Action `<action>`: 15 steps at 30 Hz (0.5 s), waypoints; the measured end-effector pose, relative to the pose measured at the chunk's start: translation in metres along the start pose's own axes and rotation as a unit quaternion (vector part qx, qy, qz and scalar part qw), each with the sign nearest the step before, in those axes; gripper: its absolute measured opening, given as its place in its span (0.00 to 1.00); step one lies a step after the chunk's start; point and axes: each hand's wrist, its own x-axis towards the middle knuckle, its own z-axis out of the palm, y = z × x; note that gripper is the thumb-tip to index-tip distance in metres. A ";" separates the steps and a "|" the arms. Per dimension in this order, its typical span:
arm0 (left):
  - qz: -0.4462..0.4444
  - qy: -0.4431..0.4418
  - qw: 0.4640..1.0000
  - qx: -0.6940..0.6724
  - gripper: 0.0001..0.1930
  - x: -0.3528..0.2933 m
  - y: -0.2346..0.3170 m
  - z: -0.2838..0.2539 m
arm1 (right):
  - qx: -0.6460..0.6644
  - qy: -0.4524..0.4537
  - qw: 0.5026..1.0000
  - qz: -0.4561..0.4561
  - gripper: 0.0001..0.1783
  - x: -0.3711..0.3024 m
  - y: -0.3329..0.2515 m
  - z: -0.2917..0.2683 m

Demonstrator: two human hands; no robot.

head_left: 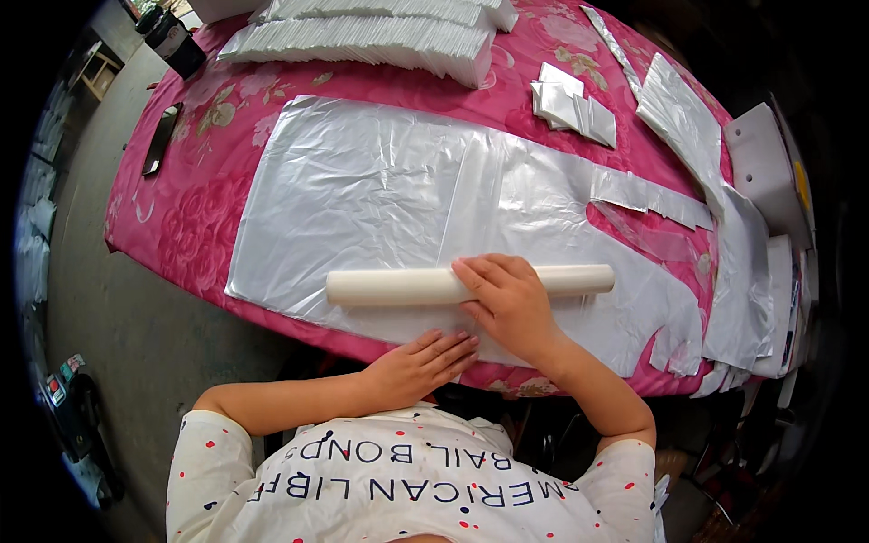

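Observation:
A large white plastic bag (380,190) lies flat on the pink flowered tablecloth (190,226), its handles pointing right. Across its near part lies a cream cylindrical roller (389,286). My right hand (509,303) rests palm down on top of the roller, right of its middle, fingers curled over it. My left hand (424,362) lies flat on the bag's near edge, just below the roller, fingers together and pointing right.
Stacks of folded white bags (380,36) sit at the far side. Small folded white pieces (572,107) and a pile of loose bags (697,136) lie at the right. A dark phone (161,138) and a black object (174,41) are at the left.

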 end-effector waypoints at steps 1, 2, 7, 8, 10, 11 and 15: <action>-0.006 0.002 1.000 0.007 0.39 -0.002 0.001 0.002 | -0.005 0.011 1.000 -0.002 0.28 0.012 0.011 0.002; -0.005 0.007 1.000 0.013 0.39 -0.002 0.001 0.004 | -0.028 0.032 0.999 0.001 0.28 0.022 0.024 0.004; 0.002 0.034 0.999 -0.015 0.34 -0.003 -0.002 -0.001 | -0.055 0.094 0.993 0.039 0.25 0.087 0.096 0.000; 0.010 0.057 0.998 -0.016 0.32 -0.004 -0.004 0.001 | -0.070 0.106 0.991 0.042 0.25 0.093 0.105 -0.005; 0.026 0.076 0.997 -0.014 0.29 -0.007 -0.012 -0.002 | -0.096 0.126 0.987 0.043 0.24 0.103 0.112 -0.010; 0.033 0.072 0.997 -0.010 0.27 -0.008 -0.018 -0.009 | -0.091 0.134 0.986 0.027 0.24 0.101 0.109 -0.010; 0.061 0.052 0.996 -0.029 0.23 -0.014 -0.031 -0.008 | -0.016 0.040 0.996 -0.078 0.26 0.069 0.076 -0.011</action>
